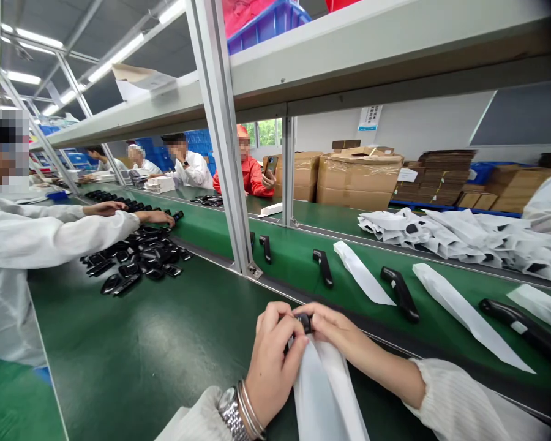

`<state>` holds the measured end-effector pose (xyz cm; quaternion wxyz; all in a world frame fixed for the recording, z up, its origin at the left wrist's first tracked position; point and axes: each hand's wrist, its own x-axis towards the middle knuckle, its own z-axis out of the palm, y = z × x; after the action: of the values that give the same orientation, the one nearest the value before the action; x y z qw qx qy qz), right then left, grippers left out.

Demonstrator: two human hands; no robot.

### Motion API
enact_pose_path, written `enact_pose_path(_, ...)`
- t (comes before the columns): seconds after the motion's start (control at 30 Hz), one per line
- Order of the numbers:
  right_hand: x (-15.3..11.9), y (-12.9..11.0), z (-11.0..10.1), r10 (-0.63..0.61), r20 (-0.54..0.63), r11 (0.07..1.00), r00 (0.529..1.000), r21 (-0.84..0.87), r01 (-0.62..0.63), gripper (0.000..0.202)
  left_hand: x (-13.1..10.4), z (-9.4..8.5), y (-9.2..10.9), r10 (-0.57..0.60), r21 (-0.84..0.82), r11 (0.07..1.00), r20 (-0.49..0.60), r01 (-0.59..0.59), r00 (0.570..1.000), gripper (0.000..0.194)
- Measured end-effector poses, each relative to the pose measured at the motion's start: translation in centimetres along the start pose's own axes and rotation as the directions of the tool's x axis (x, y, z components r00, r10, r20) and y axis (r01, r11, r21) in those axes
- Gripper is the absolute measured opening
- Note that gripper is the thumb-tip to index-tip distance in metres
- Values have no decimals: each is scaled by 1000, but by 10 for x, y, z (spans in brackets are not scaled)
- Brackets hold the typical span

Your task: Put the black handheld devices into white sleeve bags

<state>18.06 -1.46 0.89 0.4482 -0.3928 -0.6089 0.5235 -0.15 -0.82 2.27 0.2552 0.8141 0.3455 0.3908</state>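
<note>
Near the bottom centre, a white sleeve bag (324, 392) hangs down from between my two hands, over the green table. The end of a black device (304, 322) shows at the bag's mouth; the rest of it is hidden. My left hand (275, 361), with a watch and bangles at the wrist, has its fingers bent and pressed on the bag's upper left edge. My right hand (334, 329) reaches in from the right, its fingers round the black device and the bag's mouth.
Black devices (400, 294) and white bags (472, 315) lie on the green belt (294, 275). A metal post (224, 141) rises ahead. Left, a co-worker's hands (156, 217) touch black parts near a pile (140, 257). More white bags (468, 239) lie heaped behind.
</note>
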Motion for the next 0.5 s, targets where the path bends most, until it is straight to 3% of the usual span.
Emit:
enact_pose_path(0.1,-4,1,9,72,174,997,982,-18,-70,37,2,1,-3,-71,-54,996,-97,66,993,15)
enact_pose_path(0.17,0,1,6,79,165,996,983,-59,-70,40,5,1,-9,-114,-78,991,-116,106,987,14)
enact_pose_path(0.27,22,-7,-21,2,-92,963,996,-270,-27,36,8,1,-22,-186,-30,982,-62,185,981,14)
enact_pose_path(0.37,58,-22,-68,-134,-365,851,921,-518,-82,28,10,-1,-30,-257,134,959,34,251,966,13)
enact_pose_path(0.5,108,-32,-120,-229,-494,758,839,-631,-164,21,10,-3,-30,-295,229,940,165,254,941,10)
